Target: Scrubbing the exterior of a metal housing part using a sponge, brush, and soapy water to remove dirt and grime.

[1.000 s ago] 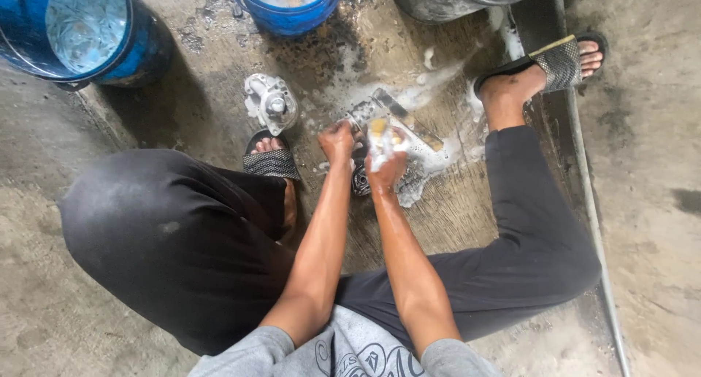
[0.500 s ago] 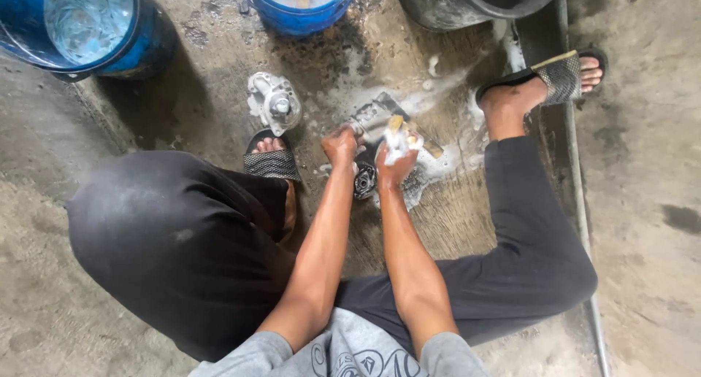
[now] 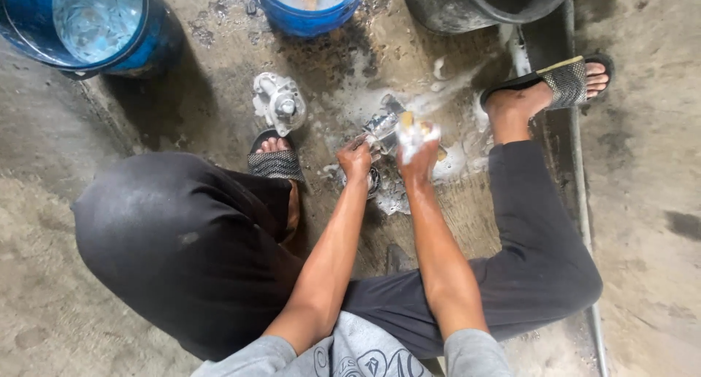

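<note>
A metal part, grey and shiny with soap foam on it, is held low over the wet concrete floor, between the two feet of the squatting person. Its long axis seems to run from the lower left to the upper right of the view, pointing away from the body toward the dark bucket, but the exact shape cannot be told because it is partly hidden by foam and by the hands. The left hand is closed around the near end of the part. The right hand is closed on a foamy white pad with a yellow side, which is pressed against the part.

One metal part is in the hands, and one second metal casting, pale grey with a round boss, is lying on the floor just beyond the left sandal. Two sandals are counted; the right sandal is placed well apart, near a metal rail. Three buckets are seen at the top edge: one blue bucket with water, one blue bucket with a yellowish block inside, and the dark one.
</note>
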